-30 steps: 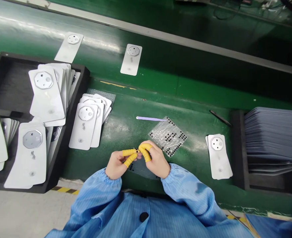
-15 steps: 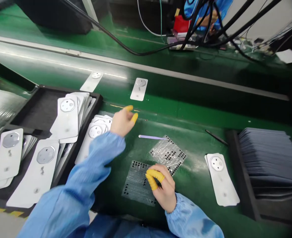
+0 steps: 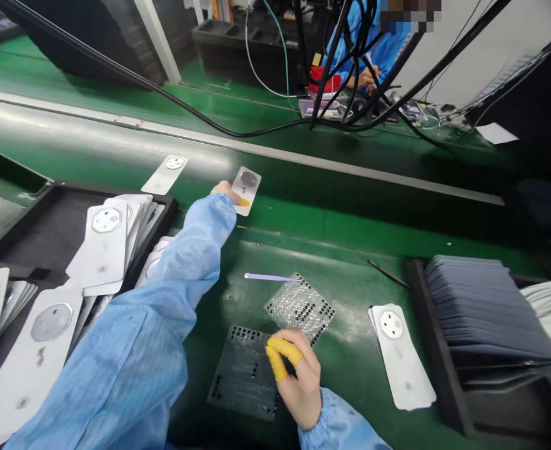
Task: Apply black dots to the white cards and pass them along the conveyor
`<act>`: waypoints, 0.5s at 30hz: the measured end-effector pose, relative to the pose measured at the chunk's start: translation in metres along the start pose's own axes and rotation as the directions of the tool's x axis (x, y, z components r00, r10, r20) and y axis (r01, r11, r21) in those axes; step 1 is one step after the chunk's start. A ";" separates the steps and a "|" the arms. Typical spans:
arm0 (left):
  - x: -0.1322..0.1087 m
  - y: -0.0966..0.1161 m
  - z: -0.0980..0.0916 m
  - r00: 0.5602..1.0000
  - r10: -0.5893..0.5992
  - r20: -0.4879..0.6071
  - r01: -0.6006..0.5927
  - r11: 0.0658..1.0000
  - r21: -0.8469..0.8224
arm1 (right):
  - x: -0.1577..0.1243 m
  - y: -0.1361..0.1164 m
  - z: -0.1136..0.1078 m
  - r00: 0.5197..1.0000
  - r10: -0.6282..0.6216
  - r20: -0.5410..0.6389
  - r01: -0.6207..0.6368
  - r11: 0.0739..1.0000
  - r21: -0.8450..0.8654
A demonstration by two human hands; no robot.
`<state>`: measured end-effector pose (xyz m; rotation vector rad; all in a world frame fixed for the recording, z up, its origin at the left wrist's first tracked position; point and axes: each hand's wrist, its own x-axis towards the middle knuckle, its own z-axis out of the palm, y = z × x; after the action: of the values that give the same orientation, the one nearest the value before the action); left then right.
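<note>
My left hand [image 3: 226, 190] reaches to the far side of the bench. Its yellow-capped thumb lies over the front of a white panel [image 3: 251, 194] with a round grey area, gripping it by the left edge; the other fingers are hidden. My right hand [image 3: 298, 375] is closed in a pinch, yellow finger cots meeting at the tips; what they hold, if anything, is too small to see. It hovers above a clear sheet with black dots [image 3: 238, 365]. A second dotted sheet [image 3: 298, 306] lies just beyond, touched by the tip of a thin lilac strip [image 3: 268, 277].
A black tray [image 3: 45, 231] at left bears stacked white panels [image 3: 102, 247]. Another panel [image 3: 163, 178] lies at the back. Toward the right are a small panel stack [image 3: 402, 359], a dark pen-like tool [image 3: 388, 274] and a black tray [image 3: 439, 375] of grey sheets. Cables hang ahead; a person sits beyond.
My left hand has moved forward and taken hold of the far white panel, which now looks slightly tilted. My right hand keeps its pinch over the dotted sheet. The view has shifted.
</note>
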<state>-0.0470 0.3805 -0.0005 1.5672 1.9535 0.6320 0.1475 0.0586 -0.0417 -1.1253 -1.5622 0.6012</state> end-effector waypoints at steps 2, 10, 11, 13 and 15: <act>-0.019 0.002 -0.011 0.995 -0.025 0.097 0.033 0.996 -0.087 | 0.002 0.002 -0.003 0.999 -0.012 -0.033 0.012 1.000 -0.018; -0.251 -0.021 0.016 0.887 0.166 0.431 0.224 0.661 -0.716 | 0.031 -0.007 -0.030 0.959 -0.126 -0.255 0.068 0.972 -0.226; -0.279 -0.021 0.022 0.866 0.175 0.468 0.280 0.607 -0.744 | 0.036 -0.010 -0.032 0.954 -0.162 -0.254 0.093 0.961 -0.262; -0.320 -0.019 0.030 0.885 0.148 0.442 0.275 0.600 -0.751 | 0.041 -0.014 -0.034 0.960 -0.196 -0.200 0.128 0.942 -0.311; -0.341 -0.014 0.034 0.914 0.142 0.379 0.211 0.634 -0.744 | 0.041 -0.017 -0.034 0.974 -0.191 -0.124 0.144 0.937 -0.319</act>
<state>0.0227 0.0446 0.0082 0.9775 1.1235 0.8923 0.1741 0.0821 0.0016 -1.2213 -1.6334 0.1520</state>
